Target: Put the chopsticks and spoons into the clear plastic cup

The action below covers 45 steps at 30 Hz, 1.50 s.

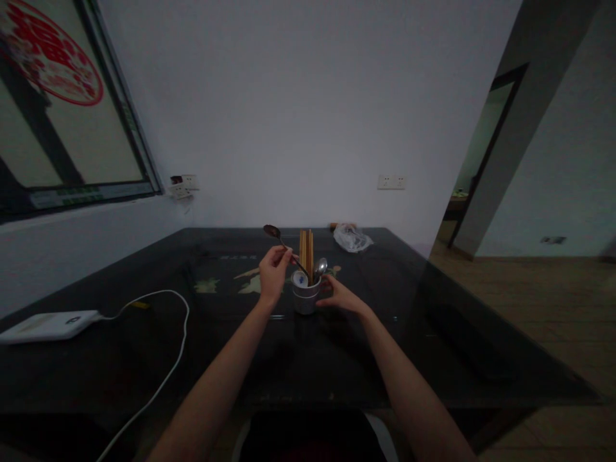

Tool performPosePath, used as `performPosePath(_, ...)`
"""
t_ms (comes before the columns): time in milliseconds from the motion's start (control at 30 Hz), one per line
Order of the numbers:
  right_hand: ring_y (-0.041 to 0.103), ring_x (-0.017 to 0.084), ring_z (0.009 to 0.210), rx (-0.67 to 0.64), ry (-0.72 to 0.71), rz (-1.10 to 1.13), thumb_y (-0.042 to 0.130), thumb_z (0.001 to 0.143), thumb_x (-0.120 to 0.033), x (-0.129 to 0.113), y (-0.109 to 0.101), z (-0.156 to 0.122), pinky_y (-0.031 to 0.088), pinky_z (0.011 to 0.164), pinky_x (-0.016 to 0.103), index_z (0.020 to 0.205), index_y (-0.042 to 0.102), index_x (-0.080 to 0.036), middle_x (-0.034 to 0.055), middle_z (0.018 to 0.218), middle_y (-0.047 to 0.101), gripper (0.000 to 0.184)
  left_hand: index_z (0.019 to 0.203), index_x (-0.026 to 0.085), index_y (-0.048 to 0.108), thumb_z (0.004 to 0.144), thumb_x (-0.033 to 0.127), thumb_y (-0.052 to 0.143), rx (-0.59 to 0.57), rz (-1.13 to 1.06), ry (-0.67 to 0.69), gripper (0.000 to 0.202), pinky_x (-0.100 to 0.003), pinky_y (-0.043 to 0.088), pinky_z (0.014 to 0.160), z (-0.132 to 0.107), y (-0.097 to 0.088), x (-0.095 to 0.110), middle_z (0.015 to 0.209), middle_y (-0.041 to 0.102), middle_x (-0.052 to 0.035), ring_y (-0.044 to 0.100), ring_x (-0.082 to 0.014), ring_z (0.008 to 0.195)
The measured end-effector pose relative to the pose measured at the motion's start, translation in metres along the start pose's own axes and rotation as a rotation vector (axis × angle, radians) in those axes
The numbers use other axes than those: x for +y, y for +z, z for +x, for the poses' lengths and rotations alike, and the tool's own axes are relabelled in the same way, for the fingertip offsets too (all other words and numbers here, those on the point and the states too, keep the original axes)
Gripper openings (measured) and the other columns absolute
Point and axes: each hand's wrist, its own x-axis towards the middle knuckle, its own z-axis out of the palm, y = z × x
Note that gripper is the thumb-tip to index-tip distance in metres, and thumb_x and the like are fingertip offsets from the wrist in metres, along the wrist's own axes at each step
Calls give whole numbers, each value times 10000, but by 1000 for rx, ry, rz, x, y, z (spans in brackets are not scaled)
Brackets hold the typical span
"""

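A grey metal cup (pixel 305 300) stands upright on the dark table. In it are several wooden chopsticks (pixel 307 249), a shiny metal spoon (pixel 321 265) and a white piece with a blue mark (pixel 299 279), perhaps a ceramic spoon. My left hand (pixel 274 273) pinches the handle of a dark long-handled spoon (pixel 272 231). Its bowl points up and to the left, and the handle's lower end reaches into the cup's mouth. On the cup's right side, my right hand (pixel 337 295) curves its thumb and fingers against the wall.
A crumpled clear plastic bag (pixel 352 238) lies at the table's back edge. To the left, a white power bank-like device (pixel 51 326) has a white cable (pixel 185 321) looping over the front edge. A dark flat object (pixel 469 343) lies at the right. Behind the table (pixel 356 359) rises a wall.
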Motion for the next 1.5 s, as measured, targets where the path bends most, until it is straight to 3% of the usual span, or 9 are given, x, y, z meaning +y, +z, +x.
performPosePath(133, 565, 216, 1052, -36, -70, 66, 822, 520, -251, -9, 17, -3, 446, 932, 371, 1259, 441, -165, 100, 1142, 585, 836, 900, 164, 587, 813, 389, 584, -61, 121, -12, 241, -250, 508, 684, -6, 5, -8, 762, 690, -22, 664, -150, 721)
performPosePath(333, 526, 240, 1139, 5, -142, 157, 832, 519, -290, -13, 31, 0, 393, 1012, 406, 1296, 410, -196, 107, 1259, 533, 890, 789, 176, 632, 811, 368, 588, -154, 267, 23, 198, -265, 486, 714, -9, 9, -20, 753, 686, -11, 653, -163, 735)
performPosePath(700, 555, 243, 1103, 81, -177, 231, 821, 530, -288, -3, 41, 7, 420, 985, 409, 1266, 419, -198, 107, 1219, 565, 843, 712, 194, 670, 803, 301, 626, -187, 607, 200, 147, -324, 420, 780, -12, 10, -27, 759, 611, -21, 554, -177, 796)
performPosePath(1100, 574, 230, 1045, 103, -159, 215, 814, 538, -284, 7, 40, 10, 448, 940, 400, 1282, 410, -200, 103, 1187, 573, 850, 733, 227, 712, 833, 379, 578, -267, 826, 161, 226, -364, 381, 807, -17, 12, -39, 767, 541, -29, 494, -197, 826)
performPosePath(1500, 574, 229, 1034, 123, -151, 175, 804, 544, -280, 9, 41, 12, 435, 954, 405, 1284, 427, -187, 102, 1176, 578, 836, 801, 222, 676, 799, 319, 616, -243, 842, 155, 114, -350, 391, 786, -17, 12, -37, 843, 571, -32, 511, -210, 885)
